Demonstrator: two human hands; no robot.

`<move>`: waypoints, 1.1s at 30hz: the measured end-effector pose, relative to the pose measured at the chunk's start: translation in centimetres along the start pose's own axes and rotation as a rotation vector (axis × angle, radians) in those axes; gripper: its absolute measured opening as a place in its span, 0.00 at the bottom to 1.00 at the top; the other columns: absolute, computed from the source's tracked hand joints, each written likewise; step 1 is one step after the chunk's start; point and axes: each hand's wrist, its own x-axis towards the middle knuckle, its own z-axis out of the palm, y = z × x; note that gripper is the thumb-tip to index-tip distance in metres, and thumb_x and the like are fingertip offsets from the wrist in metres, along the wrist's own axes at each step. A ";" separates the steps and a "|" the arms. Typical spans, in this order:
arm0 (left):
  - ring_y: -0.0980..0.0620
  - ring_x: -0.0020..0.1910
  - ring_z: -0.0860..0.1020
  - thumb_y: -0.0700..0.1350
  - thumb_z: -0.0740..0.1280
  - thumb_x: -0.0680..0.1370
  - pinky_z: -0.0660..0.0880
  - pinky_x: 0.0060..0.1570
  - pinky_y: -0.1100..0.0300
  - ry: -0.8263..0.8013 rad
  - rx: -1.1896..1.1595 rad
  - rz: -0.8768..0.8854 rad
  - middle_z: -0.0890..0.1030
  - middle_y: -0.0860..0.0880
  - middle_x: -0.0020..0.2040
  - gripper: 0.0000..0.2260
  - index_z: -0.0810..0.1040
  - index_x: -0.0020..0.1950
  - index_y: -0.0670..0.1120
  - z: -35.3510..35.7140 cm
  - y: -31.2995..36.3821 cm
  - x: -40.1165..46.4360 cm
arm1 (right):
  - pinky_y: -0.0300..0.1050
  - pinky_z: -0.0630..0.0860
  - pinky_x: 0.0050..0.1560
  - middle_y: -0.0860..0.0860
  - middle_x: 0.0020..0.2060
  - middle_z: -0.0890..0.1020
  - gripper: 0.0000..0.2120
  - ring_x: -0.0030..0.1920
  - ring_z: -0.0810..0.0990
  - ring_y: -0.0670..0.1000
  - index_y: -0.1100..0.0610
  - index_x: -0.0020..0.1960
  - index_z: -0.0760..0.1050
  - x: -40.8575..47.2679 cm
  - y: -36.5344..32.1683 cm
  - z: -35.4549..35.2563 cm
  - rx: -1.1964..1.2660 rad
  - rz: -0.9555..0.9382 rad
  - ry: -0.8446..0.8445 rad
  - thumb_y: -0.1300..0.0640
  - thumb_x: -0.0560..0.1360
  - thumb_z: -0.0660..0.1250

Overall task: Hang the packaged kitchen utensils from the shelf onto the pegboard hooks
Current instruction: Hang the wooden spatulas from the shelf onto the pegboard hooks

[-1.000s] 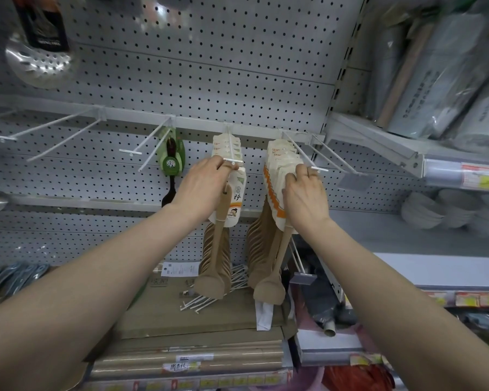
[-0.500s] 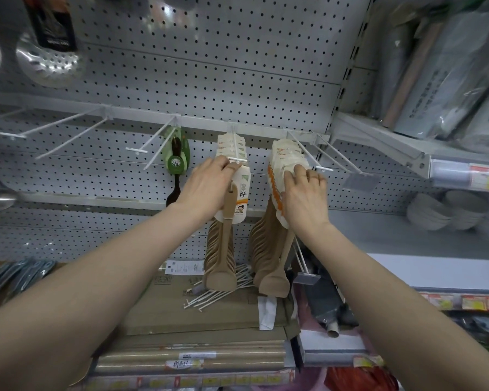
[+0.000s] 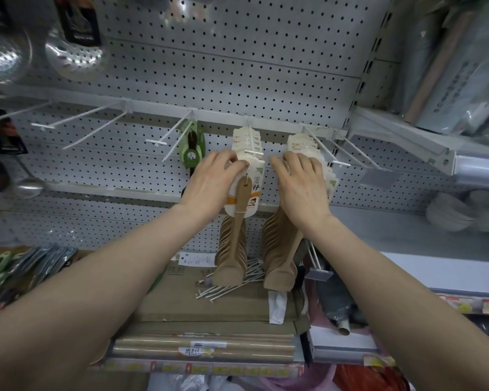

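Two stacks of packaged wooden spoons hang side by side on the grey pegboard (image 3: 237, 66). My left hand (image 3: 215, 182) pinches the top of the front spoon card (image 3: 250, 193) of the left stack, right at the tip of its white hook (image 3: 253, 151). The right stack (image 3: 304, 142) hangs on the neighbouring hook, its spoon bowls (image 3: 280, 263) below. Over that stack's front cards lies my right hand (image 3: 301, 187), fingers stretched out towards the left stack. Its thumb is hidden.
Bare white hooks stick out at the left (image 3: 43, 126), the middle (image 3: 154, 141) and the right (image 3: 340, 164). A green packaged utensil (image 3: 192, 148) hangs left of the spoons. Loose hooks (image 3: 226, 289) lie on cardboard boxes (image 3: 223, 309) below. Strainers (image 3: 74, 52) hang upper left; bowls (image 3: 458, 213) stand right.
My right hand has slid up and left across the right stack and its fingers have straightened. My left hand stays at the front card by the hook tip.
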 end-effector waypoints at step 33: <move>0.44 0.65 0.72 0.54 0.67 0.78 0.71 0.63 0.46 -0.113 0.099 -0.202 0.74 0.46 0.66 0.24 0.69 0.72 0.48 -11.5 -16.7 -21.8 | 0.56 0.70 0.58 0.58 0.59 0.77 0.23 0.56 0.76 0.61 0.58 0.71 0.69 -2.8 -25.0 -6.2 0.118 -0.192 -0.057 0.51 0.79 0.62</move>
